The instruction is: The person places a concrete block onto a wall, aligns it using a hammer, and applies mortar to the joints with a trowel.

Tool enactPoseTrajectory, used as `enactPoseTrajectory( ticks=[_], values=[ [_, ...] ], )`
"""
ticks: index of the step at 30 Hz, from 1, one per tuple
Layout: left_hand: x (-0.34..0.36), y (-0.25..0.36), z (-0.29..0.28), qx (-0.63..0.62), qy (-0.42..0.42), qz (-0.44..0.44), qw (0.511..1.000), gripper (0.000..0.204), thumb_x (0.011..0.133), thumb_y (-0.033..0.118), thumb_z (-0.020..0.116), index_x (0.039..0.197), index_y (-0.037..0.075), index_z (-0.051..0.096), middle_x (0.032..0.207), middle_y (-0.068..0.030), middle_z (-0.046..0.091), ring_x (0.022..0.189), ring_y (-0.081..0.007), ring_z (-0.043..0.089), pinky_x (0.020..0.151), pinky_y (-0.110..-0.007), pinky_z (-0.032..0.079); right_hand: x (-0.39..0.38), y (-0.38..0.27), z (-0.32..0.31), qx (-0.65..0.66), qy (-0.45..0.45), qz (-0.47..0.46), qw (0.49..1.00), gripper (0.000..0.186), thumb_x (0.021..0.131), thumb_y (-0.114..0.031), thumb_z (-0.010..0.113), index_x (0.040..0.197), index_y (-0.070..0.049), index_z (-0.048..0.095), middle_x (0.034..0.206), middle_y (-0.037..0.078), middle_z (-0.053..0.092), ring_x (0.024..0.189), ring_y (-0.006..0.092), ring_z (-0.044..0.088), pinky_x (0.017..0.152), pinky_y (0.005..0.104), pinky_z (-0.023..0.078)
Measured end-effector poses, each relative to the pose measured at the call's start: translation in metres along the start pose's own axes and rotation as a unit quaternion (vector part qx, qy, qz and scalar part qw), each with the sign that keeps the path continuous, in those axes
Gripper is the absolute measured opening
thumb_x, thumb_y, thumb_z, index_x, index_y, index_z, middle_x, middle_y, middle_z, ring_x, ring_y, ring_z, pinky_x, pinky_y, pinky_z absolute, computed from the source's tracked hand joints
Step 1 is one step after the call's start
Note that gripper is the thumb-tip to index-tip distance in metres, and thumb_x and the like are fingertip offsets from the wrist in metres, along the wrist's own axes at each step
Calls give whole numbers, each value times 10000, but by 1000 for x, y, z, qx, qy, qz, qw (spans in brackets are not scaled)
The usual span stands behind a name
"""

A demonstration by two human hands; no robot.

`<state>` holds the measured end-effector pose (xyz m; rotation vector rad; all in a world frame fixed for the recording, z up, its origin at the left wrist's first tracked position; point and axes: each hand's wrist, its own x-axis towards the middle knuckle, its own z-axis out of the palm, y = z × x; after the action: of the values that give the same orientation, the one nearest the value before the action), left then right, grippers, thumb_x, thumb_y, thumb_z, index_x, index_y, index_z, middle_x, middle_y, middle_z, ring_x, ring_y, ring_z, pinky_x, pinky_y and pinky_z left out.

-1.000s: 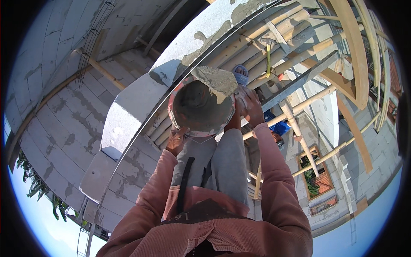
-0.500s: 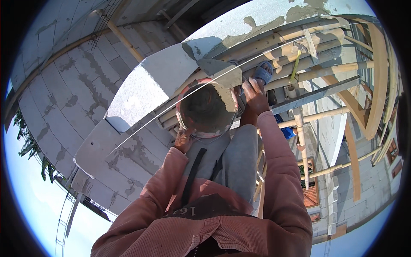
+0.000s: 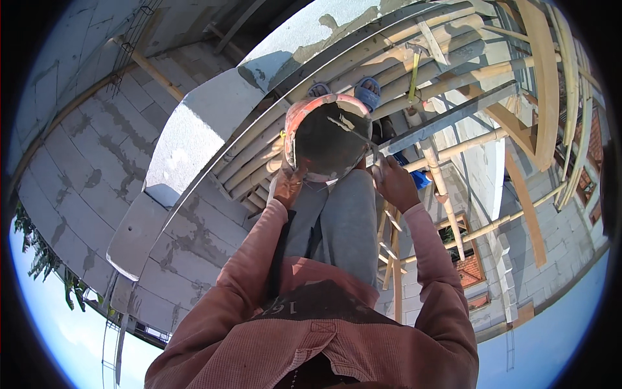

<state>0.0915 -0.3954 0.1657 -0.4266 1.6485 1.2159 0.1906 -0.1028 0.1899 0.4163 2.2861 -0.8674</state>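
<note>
A round reddish bucket, caked with mortar, tilts in front of my knees with its mouth turned up toward me. Grey mortar coats its shaded inside. My left hand grips the bucket's near left rim. At the bucket's right side, my right hand is closed round the handle of a trowel. The trowel's blade reaches into the bucket, with pale mortar along it; the handle is mostly covered by my fingers.
Bamboo poles form the platform under my blue sandals. A hammer with a yellow-green handle lies on them. White blocks curve along the left, and a metal beam runs right. Open drops show between poles.
The trowel has gone from above the bucket's far edge down into it. The bucket has tipped toward me. My right hand has come nearer to my body.
</note>
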Motion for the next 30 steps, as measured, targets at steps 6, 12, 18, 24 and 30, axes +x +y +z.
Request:
enactPoseTrajectory(
  ticks=[6,12,18,24,30],
  values=[
    [7,80,65,-109,-57,103,987,776,932,78,542,1576,73,108,1406,-103,471,1238,-198,486,1046,-337,399,15,-57,-7,-76,-56,48,994,328,830,-157,617,1077,55,584,979,175,631,747,361,699,673,411,587],
    [35,71,55,-73,-71,27,994,577,931,141,596,1440,51,338,1217,-72,562,1066,-192,592,995,-354,469,8,-30,2,276,-87,9,957,264,907,-219,634,1013,21,607,846,91,612,620,197,629,586,318,521],
    [71,61,43,-86,-92,-12,992,486,947,216,627,1353,52,415,1207,-83,548,1094,-222,592,973,-442,525,-14,-8,-55,604,-162,112,773,492,991,-338,585,1359,-14,537,961,33,628,739,97,589,688,268,495],
    [77,74,45,-213,-85,-17,973,455,901,220,692,1276,93,469,1078,-43,569,999,-199,603,911,-444,565,-4,38,-51,670,-101,79,732,570,969,-290,636,1426,4,467,1064,44,625,851,128,591,796,268,482],
    [72,81,44,-251,-113,-3,961,571,861,263,757,1310,99,444,1087,-48,554,1027,-211,605,919,-438,569,59,78,-112,746,25,-28,665,499,976,-235,620,1393,2,479,1138,66,608,889,135,575,827,268,479]
  ],
)
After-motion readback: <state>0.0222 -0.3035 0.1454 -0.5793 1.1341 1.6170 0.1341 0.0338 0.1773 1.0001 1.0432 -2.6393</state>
